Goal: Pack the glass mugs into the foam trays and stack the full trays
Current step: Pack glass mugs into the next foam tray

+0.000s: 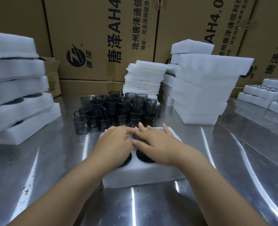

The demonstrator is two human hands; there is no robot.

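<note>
Your left hand (pixel 114 144) and right hand (pixel 156 143) lie side by side on top of the foam tray (pixel 143 178), fingers straight and loosely spread, gripping nothing. Two packed mugs (pixel 143 158) show dark in the near pockets under your wrists. The loose glass mugs (pixel 115 110) stand just beyond your fingertips. Full trays (pixel 17 98) are stacked to the left and a foam stack (pixel 200 95) to the right, with steel table (pixel 151 209) between them.

Bare steel table (pixel 151 207) lies open either side of the foam tray (pixel 143 178). Loose mugs (pixel 117 110) crowd just ahead, and the left foam stack (pixel 17 88) and right foam stack (pixel 200 95) hem the flanks.
</note>
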